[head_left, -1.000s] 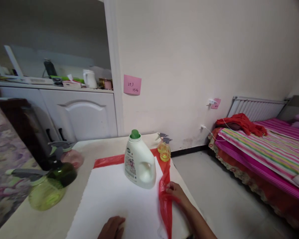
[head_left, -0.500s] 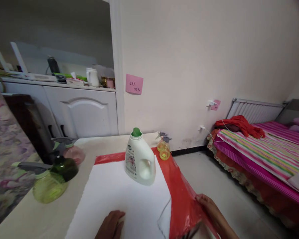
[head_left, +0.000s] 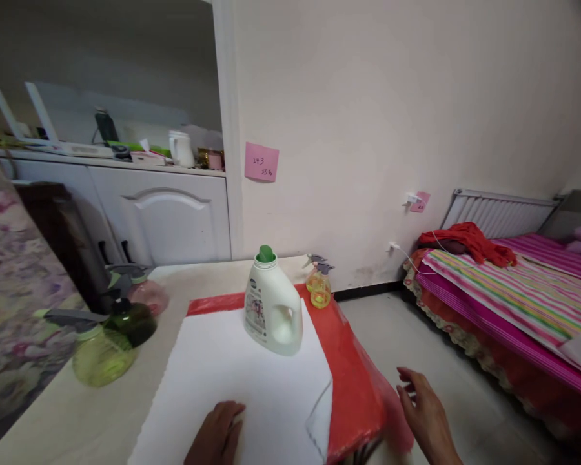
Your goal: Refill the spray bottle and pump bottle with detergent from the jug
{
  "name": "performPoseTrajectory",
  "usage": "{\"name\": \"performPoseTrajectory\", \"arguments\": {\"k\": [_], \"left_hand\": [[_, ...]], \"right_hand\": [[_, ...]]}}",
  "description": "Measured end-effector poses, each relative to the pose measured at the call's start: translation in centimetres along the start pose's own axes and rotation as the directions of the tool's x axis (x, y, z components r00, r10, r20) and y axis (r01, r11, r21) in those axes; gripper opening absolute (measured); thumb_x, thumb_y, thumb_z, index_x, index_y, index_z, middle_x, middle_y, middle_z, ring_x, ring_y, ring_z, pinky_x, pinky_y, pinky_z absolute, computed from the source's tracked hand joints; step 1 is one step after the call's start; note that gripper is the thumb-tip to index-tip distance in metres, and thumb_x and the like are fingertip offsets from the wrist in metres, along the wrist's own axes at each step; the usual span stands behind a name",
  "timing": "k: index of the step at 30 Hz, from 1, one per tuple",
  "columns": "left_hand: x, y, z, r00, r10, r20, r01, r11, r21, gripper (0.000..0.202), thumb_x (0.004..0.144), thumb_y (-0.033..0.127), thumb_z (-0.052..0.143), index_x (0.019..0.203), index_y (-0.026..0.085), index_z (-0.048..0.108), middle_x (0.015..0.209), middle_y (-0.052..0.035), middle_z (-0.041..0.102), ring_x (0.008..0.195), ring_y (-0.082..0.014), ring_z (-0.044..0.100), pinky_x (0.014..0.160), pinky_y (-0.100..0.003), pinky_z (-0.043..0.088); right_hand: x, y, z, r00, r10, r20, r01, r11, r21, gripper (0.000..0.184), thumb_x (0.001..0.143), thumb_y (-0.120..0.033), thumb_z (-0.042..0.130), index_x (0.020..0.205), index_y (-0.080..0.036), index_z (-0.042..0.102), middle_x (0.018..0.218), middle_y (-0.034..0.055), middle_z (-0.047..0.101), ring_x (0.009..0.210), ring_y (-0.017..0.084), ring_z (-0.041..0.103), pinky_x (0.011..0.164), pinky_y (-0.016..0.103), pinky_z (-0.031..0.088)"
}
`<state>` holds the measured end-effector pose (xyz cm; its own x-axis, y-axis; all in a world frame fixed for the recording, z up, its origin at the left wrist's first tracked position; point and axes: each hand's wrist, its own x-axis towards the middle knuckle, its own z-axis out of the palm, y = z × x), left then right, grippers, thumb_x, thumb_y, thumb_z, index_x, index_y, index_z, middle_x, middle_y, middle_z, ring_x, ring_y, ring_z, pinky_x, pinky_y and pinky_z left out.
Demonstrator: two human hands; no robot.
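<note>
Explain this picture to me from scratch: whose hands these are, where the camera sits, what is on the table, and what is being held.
There is no machine here. A person wears a camera on the head, looking forward and down, so the two hands at the bottom are their own. The left hand rests flat on a white sheet that lies over a red plastic sheet on the table. The right hand is open beside the red plastic's hanging edge and holds nothing. A white detergent bottle with a green cap stands on the white sheet. A small yellow spray bottle stands behind it, and green and pink spray bottles stand at the left. A bed is on the right.
</note>
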<state>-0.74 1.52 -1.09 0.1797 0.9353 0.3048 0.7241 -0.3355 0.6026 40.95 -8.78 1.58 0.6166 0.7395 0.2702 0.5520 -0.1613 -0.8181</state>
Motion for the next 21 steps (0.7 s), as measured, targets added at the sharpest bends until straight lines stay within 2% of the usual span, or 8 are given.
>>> {"name": "performPoseTrajectory", "arguments": {"k": [2, 5, 7, 9, 12, 17, 19, 21], "left_hand": [[0.0, 0.0, 0.0, 1.000, -0.001, -0.008, 0.001, 1.000, -0.007, 0.027, 0.088, 0.036, 0.044, 0.101, 0.026, 0.065, 0.108, -0.0034, 0.069, 0.105, -0.0216, 0.065, 0.093, -0.039, 0.054], [-0.1, -0.1, 0.1, 1.000, 0.001, -0.020, -0.001, 1.000, -0.013, 0.026, 0.088, 0.036, 0.045, 0.100, 0.027, 0.065, 0.107, -0.0029, 0.069, 0.104, -0.0213, 0.066, 0.092, -0.039, 0.055], [-0.2, -0.1, 0.2, 1.000, 0.010, -0.023, -0.011, 1.000, -0.013, 0.025, 0.088, 0.035, 0.045, 0.100, 0.027, 0.065, 0.106, -0.0026, 0.070, 0.102, -0.0209, 0.066, 0.091, -0.038, 0.056], [-0.2, -0.2, 0.2, 0.999, 0.013, -0.031, -0.013, 1.000, -0.005, 0.024, 0.088, 0.035, 0.045, 0.100, 0.027, 0.065, 0.105, -0.0026, 0.070, 0.102, -0.0209, 0.067, 0.090, -0.038, 0.056], [-0.2, -0.2, 0.3, 0.999, 0.016, -0.040, -0.016, 1.000, 0.008, 0.025, 0.087, 0.035, 0.046, 0.100, 0.027, 0.065, 0.106, -0.0030, 0.070, 0.102, -0.0214, 0.067, 0.091, -0.038, 0.056], [0.0, 0.1, 0.1, 0.999, 0.027, -0.040, -0.026, 1.000, 0.010, 0.024, 0.087, 0.035, 0.046, 0.099, 0.028, 0.065, 0.104, -0.0024, 0.070, 0.101, -0.0209, 0.067, 0.090, -0.037, 0.056], [0.0, 0.3, 0.0, 0.999, 0.022, -0.029, -0.022, 1.000, 0.011, 0.024, 0.087, 0.035, 0.046, 0.099, 0.028, 0.065, 0.104, -0.0023, 0.071, 0.100, -0.0210, 0.067, 0.089, -0.037, 0.057], [0.0, 0.4, -0.1, 1.000, 0.018, -0.021, -0.018, 1.000, 0.012, 0.024, 0.087, 0.035, 0.045, 0.099, 0.028, 0.065, 0.104, -0.0021, 0.071, 0.100, -0.0210, 0.067, 0.089, -0.038, 0.057]], "right_hand": [[-0.7, -4.1, 1.6, 0.974, -0.153, 0.169, 0.155, 0.988, 0.003, 0.030, 0.082, -0.027, 0.044, 0.107, -0.023, 0.061, 0.106, 0.0072, 0.066, 0.086, 0.020, 0.065, 0.079, 0.036, 0.053], [-2.6, -9.4, 5.2, 0.812, -0.345, 0.471, 0.352, 0.933, 0.076, 0.041, 0.079, -0.014, 0.043, 0.115, -0.023, 0.061, 0.120, 0.0074, 0.065, 0.115, 0.019, 0.059, 0.103, 0.035, 0.045], [-3.9, -11.5, 7.4, 0.712, -0.367, 0.598, 0.415, 0.908, 0.063, 0.056, 0.071, -0.006, 0.045, 0.121, -0.027, 0.058, 0.126, 0.0046, 0.062, 0.115, 0.018, 0.060, 0.103, 0.033, 0.045], [-4.7, -12.2, 8.6, 0.679, -0.321, 0.660, 0.438, 0.899, -0.014, 0.062, 0.069, -0.002, 0.043, 0.123, -0.028, 0.057, 0.121, 0.0048, 0.064, 0.105, 0.018, 0.066, 0.096, 0.031, 0.049], [-5.0, -11.4, 8.3, 0.714, -0.251, 0.653, 0.444, 0.884, -0.146, 0.057, 0.070, -0.002, 0.042, 0.118, -0.028, 0.061, 0.111, 0.0068, 0.066, 0.096, 0.020, 0.068, 0.087, 0.032, 0.052], [-4.5, -7.1, 4.2, 0.796, -0.162, 0.583, 0.369, 0.894, -0.255, 0.041, 0.072, -0.002, 0.038, 0.092, -0.026, 0.066, 0.095, 0.0027, 0.066, 0.084, 0.016, 0.068, 0.074, 0.026, 0.051], [-4.2, -5.5, 2.9, 0.825, -0.126, 0.550, 0.340, 0.889, -0.307, 0.041, 0.069, 0.002, 0.036, 0.082, -0.024, 0.064, 0.090, 0.0016, 0.066, 0.083, 0.015, 0.068, 0.073, 0.025, 0.051], [-4.0, -4.7, 2.4, 0.847, -0.126, 0.517, 0.321, 0.896, -0.308, 0.038, 0.076, -0.002, 0.034, 0.083, -0.024, 0.064, 0.091, 0.0025, 0.068, 0.089, 0.016, 0.067, 0.078, 0.027, 0.053]]}}
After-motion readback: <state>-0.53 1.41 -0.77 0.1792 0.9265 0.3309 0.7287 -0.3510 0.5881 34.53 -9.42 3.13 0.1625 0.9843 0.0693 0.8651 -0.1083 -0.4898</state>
